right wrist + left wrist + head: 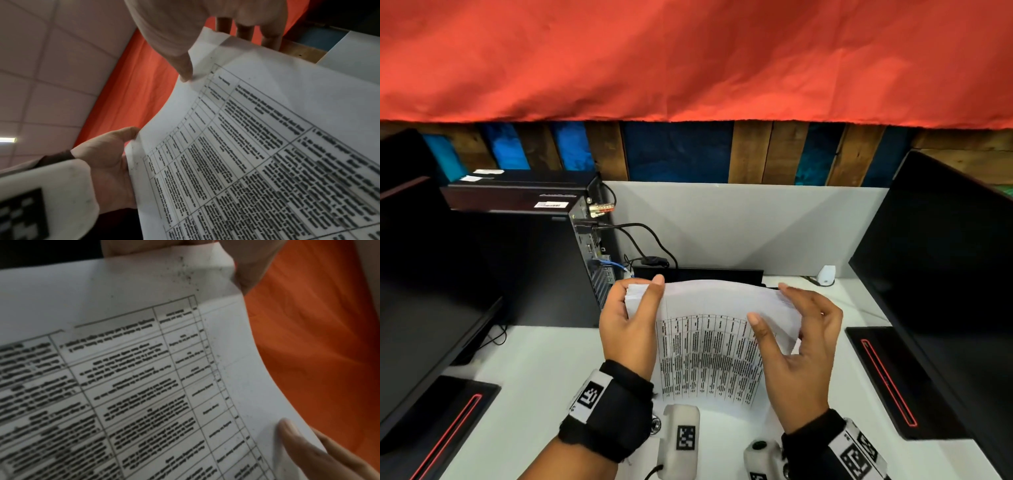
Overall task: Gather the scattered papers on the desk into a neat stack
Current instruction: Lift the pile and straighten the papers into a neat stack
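Stack of papers [709, 339] held up on edge above the white desk [544, 383], centre of the head view, between both hands; top sheet printed with a ruled table of dense dark text, too blurred to read; sheets bowed outward at the middle; lower edge down near the desk, contact not clear.

Left hand [631, 325] on the stack's left edge; thumb laid over the front of the sheets, fingers curled behind, edge clamped between them; layered sheet ends visible in that grip. Right hand [799, 346] on the right edge; thumb pressed on the front sheet, fingers wrapped behind and partly spread, paper pinched between thumb and fingers. Same sheet filling the left wrist view, thumb tip of one hand resting on its margin; right wrist view blurred, thumb on the paper's edge.

Black wrist bands with square black-and-white markers on both wrists; white camera units [681, 435] below the hands.

Farther out: black computer tower [524, 260] at left with cables [647, 240] running from its rear; dark monitor [941, 260] at right, another dark screen at far left; grey partition [739, 222] behind the desk; small white object [826, 275] at the partition's foot; wooden and blue panels above; red cloth [688, 58] across the top.
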`<control>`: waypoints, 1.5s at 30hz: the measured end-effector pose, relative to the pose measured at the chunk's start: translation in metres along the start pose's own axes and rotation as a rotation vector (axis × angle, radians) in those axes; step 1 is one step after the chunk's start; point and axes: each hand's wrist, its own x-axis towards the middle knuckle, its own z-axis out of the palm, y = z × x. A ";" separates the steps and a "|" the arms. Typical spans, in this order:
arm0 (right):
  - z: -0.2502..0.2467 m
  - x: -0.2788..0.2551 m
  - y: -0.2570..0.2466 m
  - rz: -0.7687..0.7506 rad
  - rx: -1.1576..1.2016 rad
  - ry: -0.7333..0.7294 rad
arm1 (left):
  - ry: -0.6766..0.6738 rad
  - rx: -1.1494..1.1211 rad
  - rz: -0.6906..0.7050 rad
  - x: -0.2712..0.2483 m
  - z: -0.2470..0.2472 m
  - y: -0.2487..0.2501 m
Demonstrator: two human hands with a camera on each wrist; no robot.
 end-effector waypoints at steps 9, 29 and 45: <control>0.000 -0.003 0.001 0.014 -0.043 -0.094 | -0.150 -0.076 -0.024 -0.010 -0.006 -0.005; -0.012 0.039 -0.012 0.208 -0.177 -0.329 | -0.447 0.778 0.575 -0.001 -0.013 0.039; -0.028 0.051 0.024 0.564 -0.254 -0.734 | -0.377 0.175 -0.189 0.050 -0.091 -0.005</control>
